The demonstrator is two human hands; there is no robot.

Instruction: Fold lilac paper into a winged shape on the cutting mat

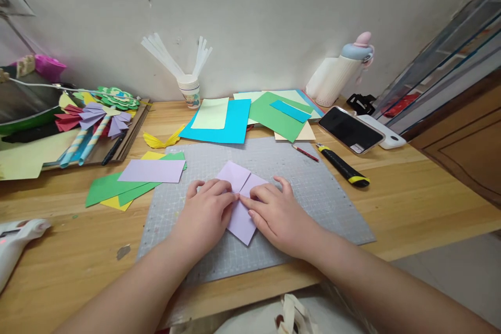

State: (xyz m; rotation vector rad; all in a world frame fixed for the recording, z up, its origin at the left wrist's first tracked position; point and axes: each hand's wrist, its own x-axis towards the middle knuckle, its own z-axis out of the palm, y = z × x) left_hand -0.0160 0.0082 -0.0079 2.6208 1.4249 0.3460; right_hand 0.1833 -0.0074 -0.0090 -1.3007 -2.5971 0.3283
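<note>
A sheet of light purple paper [243,223], folded, lies on the grey cutting mat [313,203]. Its upper part shows two flaps that meet along a seam. My left hand [209,206] grips the paper's left side, fingers curled and the index fingertip near the middle of the fold. From the right, my right hand [277,214] pinches the same paper, thumb and index finger close to the left fingertips. Part of the paper is hidden under both hands. Left of them, a purple paper strip [152,171] rests on green paper pieces [105,188] and yellow ones.
Behind the mat lie blue paper [235,133], green paper [274,115] and a paper cup [189,91] of white strips. A red pencil [306,153], utility knife [344,167], phone [350,129] and bottle [340,78] are rightward. Paper flowers [104,117] sit at left.
</note>
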